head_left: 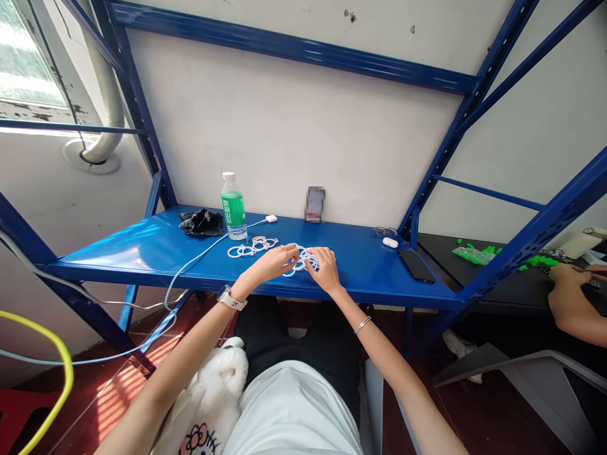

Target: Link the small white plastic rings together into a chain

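Observation:
Over the front half of the blue table point(142, 253), my left hand point(277, 262) reaches in from the left with its fingers closed on a white ring. My right hand point(325, 268) faces it, its thumb and fingers drawn together on the same cluster of white rings point(301, 259). The fingers cover part of these thin, round loops, so how they are joined cannot be made out. To the left of my left hand, a second bunch of white rings point(241, 251) lies loosely on the table, apart from the hands.
Behind the rings stand a green-labelled bottle point(234, 208), a crumpled black bag point(202, 222) and an upright blurred phone-like object point(315, 205). To the right lie glasses point(384, 231), a white case point(390, 242) and a black phone point(416, 265). A co-worker's hand point(566, 281) is at the right.

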A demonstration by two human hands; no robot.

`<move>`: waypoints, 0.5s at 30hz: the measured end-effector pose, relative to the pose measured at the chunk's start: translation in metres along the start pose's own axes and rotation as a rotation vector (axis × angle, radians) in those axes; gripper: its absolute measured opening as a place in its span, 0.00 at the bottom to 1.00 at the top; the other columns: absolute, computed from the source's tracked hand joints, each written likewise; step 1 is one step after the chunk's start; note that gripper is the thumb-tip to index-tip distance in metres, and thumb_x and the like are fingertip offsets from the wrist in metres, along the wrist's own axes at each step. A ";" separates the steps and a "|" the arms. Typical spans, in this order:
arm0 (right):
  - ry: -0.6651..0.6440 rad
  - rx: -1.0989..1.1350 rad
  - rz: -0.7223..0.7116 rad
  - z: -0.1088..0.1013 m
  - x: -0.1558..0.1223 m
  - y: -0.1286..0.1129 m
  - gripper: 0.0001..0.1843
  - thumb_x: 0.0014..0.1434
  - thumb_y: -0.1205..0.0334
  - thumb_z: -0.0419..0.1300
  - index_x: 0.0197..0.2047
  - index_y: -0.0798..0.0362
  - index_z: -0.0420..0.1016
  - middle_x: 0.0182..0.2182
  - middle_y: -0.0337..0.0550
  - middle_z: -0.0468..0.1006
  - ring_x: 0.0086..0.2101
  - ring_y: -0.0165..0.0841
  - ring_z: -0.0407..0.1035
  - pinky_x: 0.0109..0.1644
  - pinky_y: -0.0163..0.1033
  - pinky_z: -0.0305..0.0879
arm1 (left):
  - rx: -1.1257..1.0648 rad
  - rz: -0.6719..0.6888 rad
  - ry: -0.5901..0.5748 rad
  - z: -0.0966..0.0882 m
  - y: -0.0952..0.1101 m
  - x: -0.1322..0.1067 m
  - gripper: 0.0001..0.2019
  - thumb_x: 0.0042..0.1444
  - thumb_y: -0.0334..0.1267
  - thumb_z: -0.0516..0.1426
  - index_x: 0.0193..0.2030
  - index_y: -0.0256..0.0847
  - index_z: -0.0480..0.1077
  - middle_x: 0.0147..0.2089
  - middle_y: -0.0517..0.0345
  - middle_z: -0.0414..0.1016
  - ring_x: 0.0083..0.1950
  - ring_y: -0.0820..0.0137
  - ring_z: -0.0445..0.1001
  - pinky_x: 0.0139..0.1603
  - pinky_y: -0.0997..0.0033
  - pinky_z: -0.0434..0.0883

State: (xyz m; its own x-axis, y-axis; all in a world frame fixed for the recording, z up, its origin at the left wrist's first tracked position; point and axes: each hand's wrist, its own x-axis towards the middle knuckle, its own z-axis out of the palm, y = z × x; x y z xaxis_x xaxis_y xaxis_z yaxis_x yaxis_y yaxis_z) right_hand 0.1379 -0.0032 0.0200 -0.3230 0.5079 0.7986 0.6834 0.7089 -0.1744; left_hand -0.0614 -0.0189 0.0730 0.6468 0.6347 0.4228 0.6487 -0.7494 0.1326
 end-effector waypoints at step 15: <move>-0.003 0.026 0.007 0.003 -0.001 0.002 0.14 0.69 0.54 0.47 0.46 0.50 0.71 0.43 0.46 0.78 0.44 0.39 0.69 0.47 0.44 0.62 | 0.158 0.024 0.051 0.003 0.004 0.002 0.11 0.65 0.34 0.47 0.39 0.36 0.69 0.37 0.50 0.72 0.34 0.67 0.72 0.32 0.71 0.66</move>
State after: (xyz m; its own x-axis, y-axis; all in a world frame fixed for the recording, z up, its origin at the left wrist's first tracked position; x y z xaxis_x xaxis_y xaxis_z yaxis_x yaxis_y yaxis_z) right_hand 0.1376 -0.0010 0.0170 -0.3207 0.5142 0.7955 0.6686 0.7178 -0.1945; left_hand -0.0560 -0.0201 0.0713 0.6442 0.6038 0.4695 0.6910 -0.7226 -0.0189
